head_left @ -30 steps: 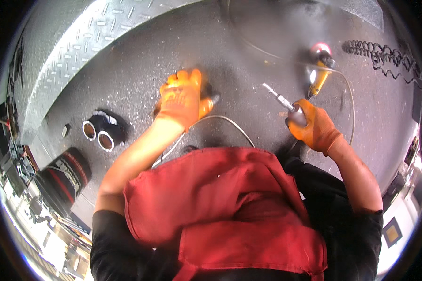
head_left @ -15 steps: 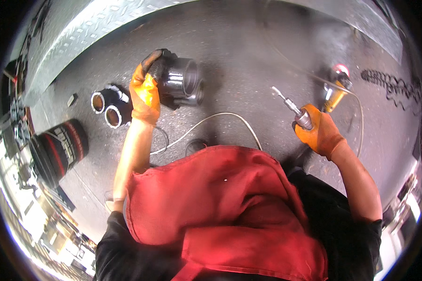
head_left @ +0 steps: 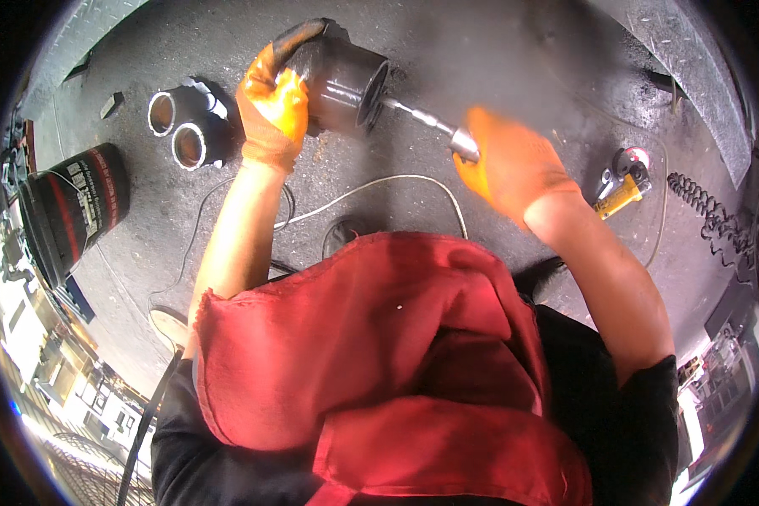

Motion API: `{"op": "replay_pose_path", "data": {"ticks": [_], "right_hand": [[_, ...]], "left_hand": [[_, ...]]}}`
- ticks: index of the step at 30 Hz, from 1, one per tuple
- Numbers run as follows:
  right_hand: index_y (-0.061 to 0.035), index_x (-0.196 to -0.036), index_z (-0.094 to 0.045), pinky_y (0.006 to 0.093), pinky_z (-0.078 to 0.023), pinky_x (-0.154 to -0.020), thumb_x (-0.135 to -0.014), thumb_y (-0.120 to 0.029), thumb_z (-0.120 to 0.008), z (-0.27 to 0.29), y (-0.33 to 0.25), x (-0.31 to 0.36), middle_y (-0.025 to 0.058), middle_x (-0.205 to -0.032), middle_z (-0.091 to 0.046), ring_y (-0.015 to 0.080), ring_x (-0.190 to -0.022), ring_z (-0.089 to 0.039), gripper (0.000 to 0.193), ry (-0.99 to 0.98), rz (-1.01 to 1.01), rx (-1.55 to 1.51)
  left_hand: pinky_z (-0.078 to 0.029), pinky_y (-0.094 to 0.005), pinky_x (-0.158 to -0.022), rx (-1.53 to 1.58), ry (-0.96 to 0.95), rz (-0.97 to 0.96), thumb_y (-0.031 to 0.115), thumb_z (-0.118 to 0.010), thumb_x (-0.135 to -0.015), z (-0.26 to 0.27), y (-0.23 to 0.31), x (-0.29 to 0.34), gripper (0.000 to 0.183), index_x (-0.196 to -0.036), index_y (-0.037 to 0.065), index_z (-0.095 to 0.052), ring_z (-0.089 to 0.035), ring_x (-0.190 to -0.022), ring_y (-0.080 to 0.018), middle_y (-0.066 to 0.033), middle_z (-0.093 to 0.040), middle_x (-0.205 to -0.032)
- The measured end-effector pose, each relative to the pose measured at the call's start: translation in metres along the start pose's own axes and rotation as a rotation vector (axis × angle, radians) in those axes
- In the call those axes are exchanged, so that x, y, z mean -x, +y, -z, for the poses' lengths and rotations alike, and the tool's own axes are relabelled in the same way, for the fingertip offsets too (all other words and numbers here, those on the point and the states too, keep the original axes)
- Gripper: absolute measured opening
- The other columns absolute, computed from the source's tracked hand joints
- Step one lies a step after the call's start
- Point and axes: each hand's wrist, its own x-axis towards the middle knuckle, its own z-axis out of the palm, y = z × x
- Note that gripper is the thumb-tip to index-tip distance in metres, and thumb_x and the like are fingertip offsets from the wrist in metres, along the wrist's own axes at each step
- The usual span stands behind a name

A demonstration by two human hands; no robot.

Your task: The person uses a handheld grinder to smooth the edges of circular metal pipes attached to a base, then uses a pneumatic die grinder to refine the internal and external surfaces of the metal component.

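Note:
My left hand point(head_left: 274, 110), in an orange glove with dark fingertips, is closed around the left end of a short dark metal pipe point(head_left: 346, 88). The pipe's open end faces right. My right hand point(head_left: 514, 160), gloved in orange too, wraps a handheld rotary tool point(head_left: 465, 143), whose body is mostly hidden in the fist. From its silver collar a long thin steel bit point(head_left: 424, 117) points left and up. The bit's tip is at the pipe's open rim; whether it touches or enters the bore I cannot tell.
Two dark pipe fittings point(head_left: 191, 145) with bright rims stand left of the pipe. A black bucket point(head_left: 84, 202) with red stripes is further left. At right lie a yellow power tool point(head_left: 622, 196) and a coiled black hose point(head_left: 707, 207). A pale cable point(head_left: 437, 181) crosses the floor.
My right hand has swung left and up with the rotary tool, bringing the bit from well apart to the pipe's rim. The pipe in my left hand now sits slightly higher and further right.

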Motion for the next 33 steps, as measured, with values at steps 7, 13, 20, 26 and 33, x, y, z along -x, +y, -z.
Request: {"op": "replay_pose_path", "data": {"ticks": [7,13,20,26,33], "right_hand": [[-0.0017,-0.108,-0.056,0.0535,-0.053,-0.080,-0.094,-0.025,-0.068,0.004,0.005,-0.023,0.0240,-0.097,-0.069,0.0461,-0.093,-0.066,0.030,0.057,0.047,0.084],[-0.0018,-0.109,-0.059,0.0511,-0.054,-0.079,-0.094,-0.018,-0.065,0.014,-0.008,-0.024,0.0231,-0.094,-0.070,0.0426,-0.087,-0.069,0.022,-0.004,-0.036,0.033],[-0.0032,-0.115,-0.060,0.0502,-0.055,-0.077,-0.095,-0.015,-0.060,0.027,-0.022,-0.016,0.0203,-0.091,-0.072,0.0395,-0.086,-0.071,0.023,-0.097,-0.116,0.004],[-0.0029,-0.119,-0.061,0.0498,-0.056,-0.082,-0.096,-0.014,-0.057,0.020,-0.013,-0.020,0.0227,-0.102,-0.073,0.0399,-0.098,-0.072,0.026,-0.092,-0.063,0.022],[-0.0021,-0.117,-0.065,0.0492,-0.056,-0.087,-0.092,-0.010,-0.061,0.005,-0.008,-0.026,0.0232,-0.108,-0.073,0.0410,-0.104,-0.071,0.026,-0.044,-0.021,-0.037]], "left_hand": [[-0.051,-0.0202,-0.084,0.065,0.057,0.180,-0.009,-0.045,-0.087,-0.012,0.006,-0.012,0.047,-0.124,0.002,-0.072,-0.066,-0.096,-0.0062,-0.0031,-0.074,-0.116],[-0.052,-0.0237,-0.092,0.149,0.075,0.172,-0.009,-0.046,-0.086,-0.015,0.009,-0.010,0.046,-0.124,-0.001,-0.071,-0.067,-0.103,-0.0108,-0.0063,-0.073,-0.118],[-0.051,-0.0281,-0.101,0.062,0.051,0.207,-0.008,-0.047,-0.088,-0.013,0.016,-0.006,0.045,-0.126,-0.001,-0.070,-0.068,-0.111,-0.0156,-0.0087,-0.072,-0.122],[-0.050,-0.0299,-0.103,0.117,0.055,0.275,-0.007,-0.046,-0.088,-0.012,0.013,-0.007,0.046,-0.129,-0.003,-0.067,-0.067,-0.114,-0.0178,-0.0108,-0.071,-0.125],[-0.052,-0.0297,-0.100,0.178,0.002,0.215,-0.009,-0.040,-0.087,-0.001,0.000,-0.005,0.051,-0.130,-0.003,-0.066,-0.068,-0.109,-0.0172,-0.0103,-0.071,-0.123]]}}
